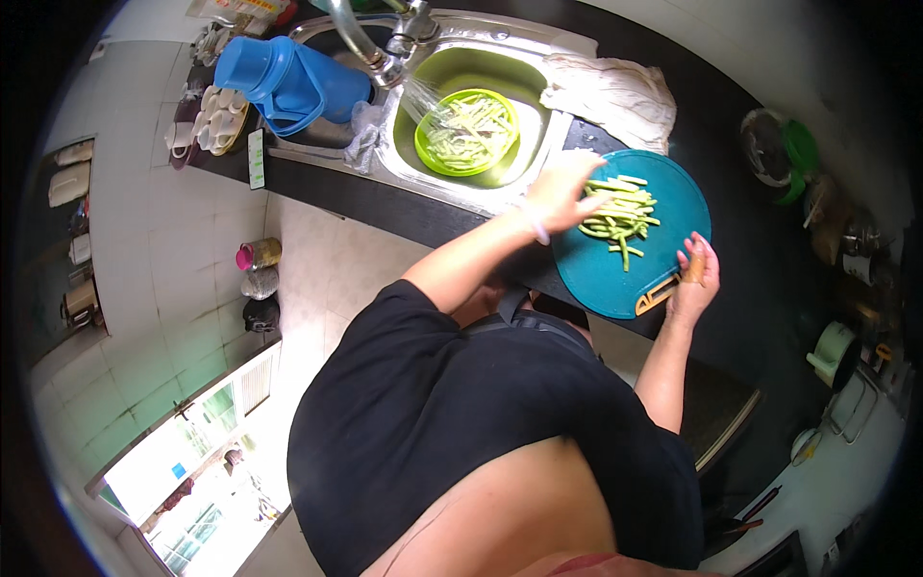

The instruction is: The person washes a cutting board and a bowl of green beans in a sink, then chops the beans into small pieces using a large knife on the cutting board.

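A round teal cutting board (678,195) lies on the dark counter, its lower edge jutting past the counter's front. Cut green beans (621,209) are heaped on its upper left part. My left hand (566,189) is over the board's left rim, thumb and fingers spread beside the beans; its fingertips are blurred. At the right rim, near the yellow-orange handle (656,296), my right hand (698,278) is half curled; whether it grips the board cannot be made out. More cut beans (472,133) lie in a lime-green basin (467,172) in the sink, under running water.
Water falls from the faucet (389,71) into the right bowl of the steel sink (533,83). A blue thermos jug (310,83) lies tilted across the left bowl. Behind the board is a crumpled cloth (613,97). A green pot (833,353) stands far right.
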The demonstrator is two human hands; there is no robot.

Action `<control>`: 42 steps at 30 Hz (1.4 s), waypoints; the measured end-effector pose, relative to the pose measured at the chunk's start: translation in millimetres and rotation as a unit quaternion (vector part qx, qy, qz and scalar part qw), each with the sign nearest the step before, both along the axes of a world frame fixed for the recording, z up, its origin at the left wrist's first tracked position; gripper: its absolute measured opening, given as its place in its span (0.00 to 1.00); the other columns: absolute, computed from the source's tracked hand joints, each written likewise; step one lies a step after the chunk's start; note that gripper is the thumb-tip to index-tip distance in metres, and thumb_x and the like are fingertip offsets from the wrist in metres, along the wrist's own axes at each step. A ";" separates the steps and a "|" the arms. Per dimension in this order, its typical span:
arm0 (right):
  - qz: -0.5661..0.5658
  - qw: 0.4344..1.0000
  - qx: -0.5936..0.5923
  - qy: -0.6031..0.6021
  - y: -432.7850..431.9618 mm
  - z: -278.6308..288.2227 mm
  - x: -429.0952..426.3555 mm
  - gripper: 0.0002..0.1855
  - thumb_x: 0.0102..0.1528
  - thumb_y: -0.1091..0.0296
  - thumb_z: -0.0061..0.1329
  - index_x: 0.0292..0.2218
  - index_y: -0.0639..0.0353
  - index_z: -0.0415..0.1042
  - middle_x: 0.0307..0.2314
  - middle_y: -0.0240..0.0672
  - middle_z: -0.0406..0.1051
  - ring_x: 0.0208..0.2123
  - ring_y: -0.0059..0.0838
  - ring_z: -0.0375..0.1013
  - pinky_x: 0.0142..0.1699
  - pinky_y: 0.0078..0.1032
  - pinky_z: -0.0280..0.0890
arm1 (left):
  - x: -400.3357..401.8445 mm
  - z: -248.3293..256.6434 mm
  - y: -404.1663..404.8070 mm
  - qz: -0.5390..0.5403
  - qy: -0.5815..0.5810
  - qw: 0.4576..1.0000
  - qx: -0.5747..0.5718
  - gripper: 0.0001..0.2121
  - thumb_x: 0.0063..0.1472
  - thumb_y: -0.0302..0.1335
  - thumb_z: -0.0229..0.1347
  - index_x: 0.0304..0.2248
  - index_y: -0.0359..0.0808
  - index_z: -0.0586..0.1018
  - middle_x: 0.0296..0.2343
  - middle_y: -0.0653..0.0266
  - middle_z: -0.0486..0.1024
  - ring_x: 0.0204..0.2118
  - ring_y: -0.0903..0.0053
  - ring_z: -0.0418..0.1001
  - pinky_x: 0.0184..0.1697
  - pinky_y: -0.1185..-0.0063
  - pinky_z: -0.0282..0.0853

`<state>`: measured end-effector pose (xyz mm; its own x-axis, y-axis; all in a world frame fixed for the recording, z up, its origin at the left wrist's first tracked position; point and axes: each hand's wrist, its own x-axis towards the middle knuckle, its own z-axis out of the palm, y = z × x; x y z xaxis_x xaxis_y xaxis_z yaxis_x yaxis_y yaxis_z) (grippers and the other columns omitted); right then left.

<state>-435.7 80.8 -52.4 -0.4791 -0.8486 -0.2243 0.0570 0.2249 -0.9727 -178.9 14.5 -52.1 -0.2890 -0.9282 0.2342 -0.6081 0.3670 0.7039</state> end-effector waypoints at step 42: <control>0.160 0.981 0.085 -0.075 -57.5 12.5 256.4 0.09 0.56 0.71 0.47 0.36 0.67 0.73 0.28 0.32 0.73 0.29 0.17 0.69 0.38 0.14 0.64 | 216.3 -136.4 -75.9 -0.181 -0.445 0.852 0.209 0.38 0.52 0.45 0.52 0.56 0.32 0.53 0.53 0.44 0.55 0.56 0.51 0.52 0.59 0.65 0.47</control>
<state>-179.3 23.3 -39.9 -0.1452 -0.8943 -0.4233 0.0964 0.4130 -0.9056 37.4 -61.4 -188.5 -0.4642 -0.6892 -0.5563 -0.8696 0.4740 0.1384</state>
